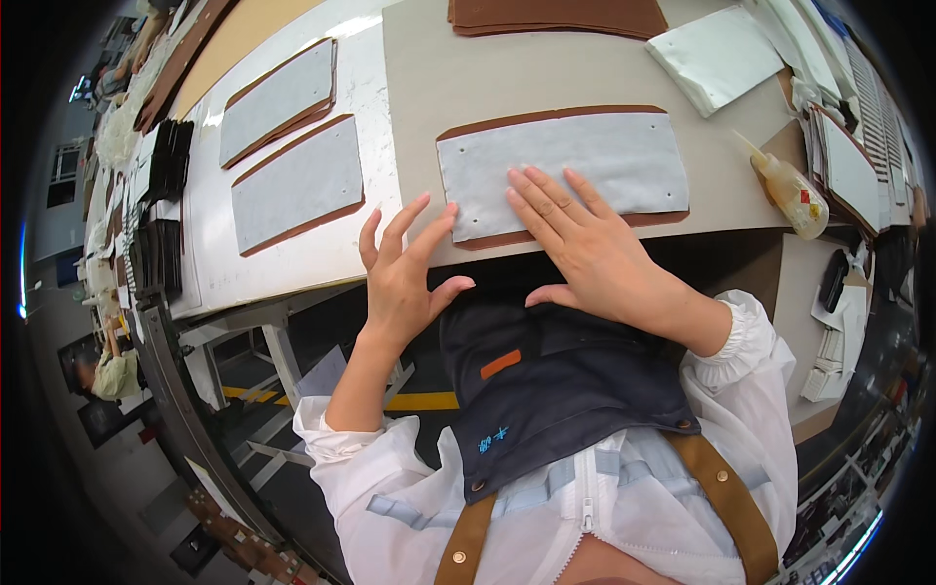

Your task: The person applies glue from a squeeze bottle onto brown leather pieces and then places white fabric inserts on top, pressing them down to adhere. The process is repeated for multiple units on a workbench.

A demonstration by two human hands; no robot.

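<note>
A grey lining sheet lies on a brown leather piece [585, 166] on the grey cardboard work surface [507, 68] in front of me. My right hand [585, 244] lies flat on its near edge, fingers spread over the grey sheet. My left hand [405, 278] is open, fingers apart, with fingertips at the sheet's near left corner and the table edge. Neither hand holds anything.
Two more grey-on-brown pieces [297, 185] [278, 97] lie to the left on the white table. A stack of brown leather [556, 15] sits at the back, white sheets [717, 54] at back right, a glue bottle [790, 190] on the right. Black stacks [161, 224] at far left.
</note>
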